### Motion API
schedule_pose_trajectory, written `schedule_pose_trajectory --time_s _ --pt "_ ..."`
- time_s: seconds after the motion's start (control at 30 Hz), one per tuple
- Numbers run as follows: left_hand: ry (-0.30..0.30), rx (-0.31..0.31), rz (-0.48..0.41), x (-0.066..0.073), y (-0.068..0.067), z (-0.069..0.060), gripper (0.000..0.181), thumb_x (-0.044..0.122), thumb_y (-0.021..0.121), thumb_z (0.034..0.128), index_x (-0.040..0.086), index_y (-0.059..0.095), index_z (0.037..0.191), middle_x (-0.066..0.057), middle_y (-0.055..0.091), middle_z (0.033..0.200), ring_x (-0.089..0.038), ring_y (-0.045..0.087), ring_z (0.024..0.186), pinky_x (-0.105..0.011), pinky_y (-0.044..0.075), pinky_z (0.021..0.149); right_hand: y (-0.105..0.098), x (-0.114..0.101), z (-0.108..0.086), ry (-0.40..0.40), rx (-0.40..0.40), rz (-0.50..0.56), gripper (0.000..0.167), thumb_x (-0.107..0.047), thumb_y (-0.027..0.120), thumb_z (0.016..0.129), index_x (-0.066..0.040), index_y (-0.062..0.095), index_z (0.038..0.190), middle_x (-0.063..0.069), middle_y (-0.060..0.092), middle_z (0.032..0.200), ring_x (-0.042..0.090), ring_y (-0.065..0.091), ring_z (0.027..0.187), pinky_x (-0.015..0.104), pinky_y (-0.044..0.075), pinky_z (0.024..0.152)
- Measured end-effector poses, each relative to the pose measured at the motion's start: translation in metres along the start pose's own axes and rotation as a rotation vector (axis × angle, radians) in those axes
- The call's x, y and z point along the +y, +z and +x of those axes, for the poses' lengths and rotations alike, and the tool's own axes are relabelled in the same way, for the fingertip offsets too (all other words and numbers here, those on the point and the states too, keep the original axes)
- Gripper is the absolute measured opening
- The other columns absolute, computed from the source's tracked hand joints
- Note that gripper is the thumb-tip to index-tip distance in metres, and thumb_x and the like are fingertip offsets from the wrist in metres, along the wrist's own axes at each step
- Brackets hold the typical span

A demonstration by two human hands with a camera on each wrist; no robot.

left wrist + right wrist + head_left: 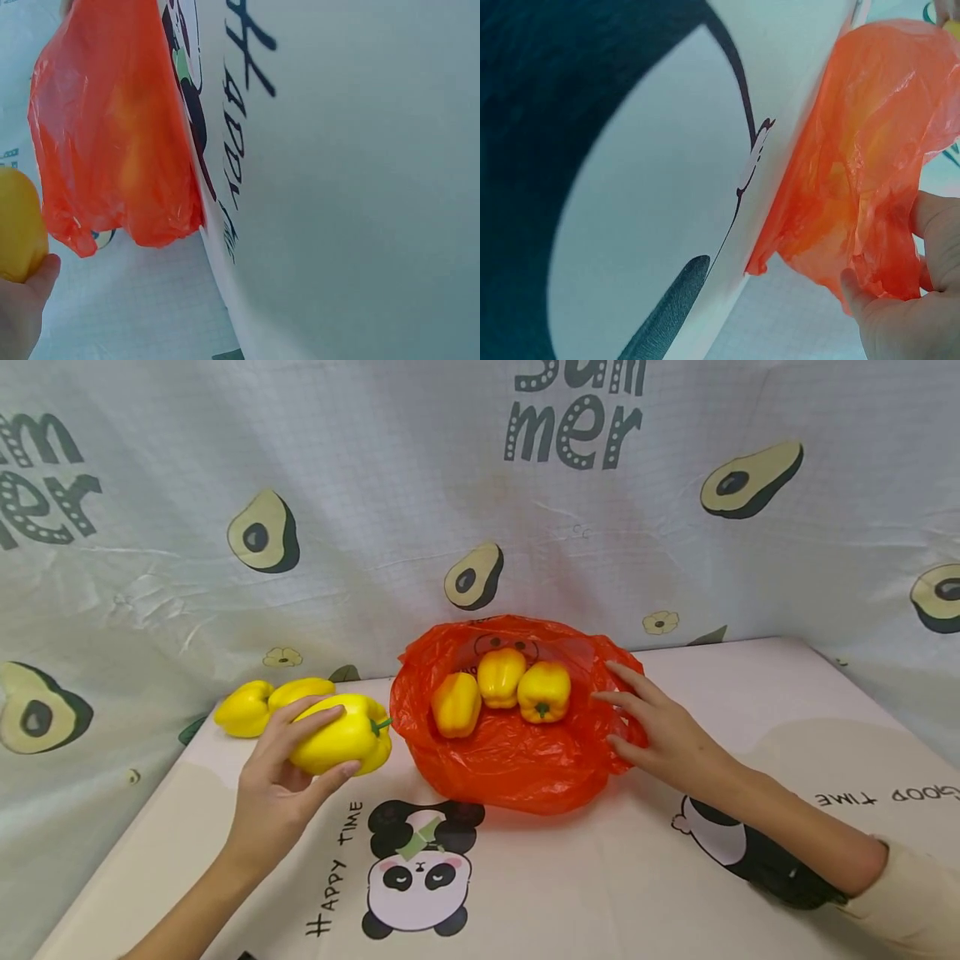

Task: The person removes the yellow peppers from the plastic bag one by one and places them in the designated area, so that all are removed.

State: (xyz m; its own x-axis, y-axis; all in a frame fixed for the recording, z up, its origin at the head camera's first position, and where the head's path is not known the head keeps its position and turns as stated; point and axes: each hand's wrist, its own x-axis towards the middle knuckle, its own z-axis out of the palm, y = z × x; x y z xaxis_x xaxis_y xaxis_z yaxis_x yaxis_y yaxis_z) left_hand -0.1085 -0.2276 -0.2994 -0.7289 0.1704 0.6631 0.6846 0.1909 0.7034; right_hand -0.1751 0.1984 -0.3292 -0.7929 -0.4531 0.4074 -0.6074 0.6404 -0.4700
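Note:
A yellow bell pepper (339, 737) with a green stem is gripped in my left hand (273, 793), raised above the table left of the bag. Part of that pepper (19, 225) shows in the left wrist view above the thumb. The red plastic bag (517, 777) stands with its mouth wide, facing me. Three yellow peppers lie inside: one at left (456, 706), one at the back (502, 678) and one at right (543, 693). My right hand (667, 735) touches the bag's right side with spread fingers; in the right wrist view its thumb (859, 296) rests against the plastic.
Two more yellow peppers (246, 710) lie at the table's back left corner, beyond my left hand. A pale cloth (585, 877) with panda prints covers the table. Behind it hangs a white sheet (375, 485) with avocado prints.

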Motion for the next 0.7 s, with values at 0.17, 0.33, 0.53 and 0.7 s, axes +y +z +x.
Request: schedule_pose_trajectory --time_s 0.17,0.33,0.53,0.7 --pt "-0.075 0.018 0.105 -0.003 -0.005 -0.001 0.059 -0.022 0.071 0.0808 -0.008 0.056 0.136 -0.014 0.041 0.145 -0.021 0.046 0.130 -0.019 0.045 0.104 0.000 0.000 0.000 -0.009 0.002 -0.001 0.050 0.005 0.072 0.087 -0.004 0.060 0.135 0.016 0.030 0.162 0.043 0.042 0.139 0.046 0.059 0.087" --pt "-0.090 0.030 0.211 -0.009 -0.011 0.001 0.061 -0.021 0.073 0.0800 -0.004 0.059 0.136 -0.010 0.043 0.145 -0.019 0.048 0.127 -0.016 0.046 0.102 -0.001 0.001 0.001 -0.008 -0.003 -0.007 0.051 0.004 0.072 0.087 -0.005 0.060 0.135 0.015 0.030 0.162 0.043 0.042 0.139 0.047 0.059 0.086" --pt "-0.175 0.078 0.362 -0.016 -0.022 0.002 0.060 -0.013 0.077 0.0813 0.005 0.062 0.137 -0.004 0.046 0.145 -0.013 0.047 0.125 -0.010 0.047 0.095 -0.003 0.001 0.001 0.002 -0.008 -0.005 0.050 0.003 0.073 0.087 -0.004 0.061 0.135 0.016 0.032 0.161 0.043 0.043 0.138 0.047 0.059 0.086" --pt "-0.244 0.105 0.412 -0.020 -0.030 0.000 0.058 -0.008 0.078 0.0835 0.007 0.062 0.137 -0.006 0.046 0.145 -0.009 0.043 0.127 -0.007 0.044 0.096 -0.006 0.000 0.003 0.009 -0.020 -0.001 0.050 0.003 0.072 0.088 -0.004 0.061 0.135 0.016 0.031 0.162 0.044 0.041 0.140 0.048 0.058 0.087"
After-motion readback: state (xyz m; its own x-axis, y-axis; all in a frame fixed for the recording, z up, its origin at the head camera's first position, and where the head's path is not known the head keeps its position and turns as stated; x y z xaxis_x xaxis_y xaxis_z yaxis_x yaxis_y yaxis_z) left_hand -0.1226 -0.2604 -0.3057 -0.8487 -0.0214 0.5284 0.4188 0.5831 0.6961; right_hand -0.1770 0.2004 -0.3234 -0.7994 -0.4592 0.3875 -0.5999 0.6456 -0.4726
